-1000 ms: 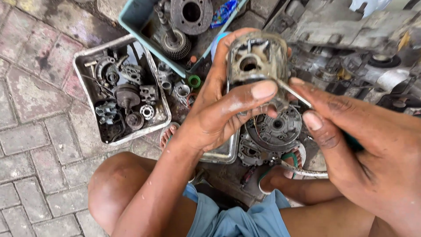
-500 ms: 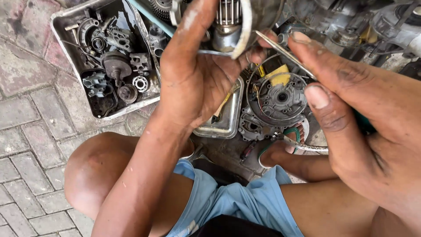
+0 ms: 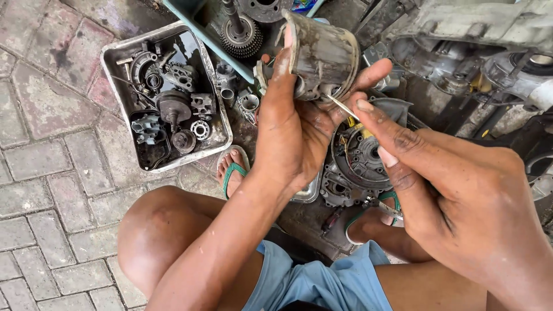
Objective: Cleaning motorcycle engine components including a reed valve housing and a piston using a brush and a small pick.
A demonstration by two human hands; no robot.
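left hand: fingers wrapped around greasy grey metal piston | right hand: pinching thin metal pick | piston likely heavy, rigid, slippery; grip skirt

Outdoor repair workshop: oily engine parts tray, brick paving.

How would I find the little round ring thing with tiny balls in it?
Look at the square metal tray on the brick floor, left of the left hand. Near its lower right corner lies a small shiny bearing. It is the only bright silver ring among dark, greasy parts.
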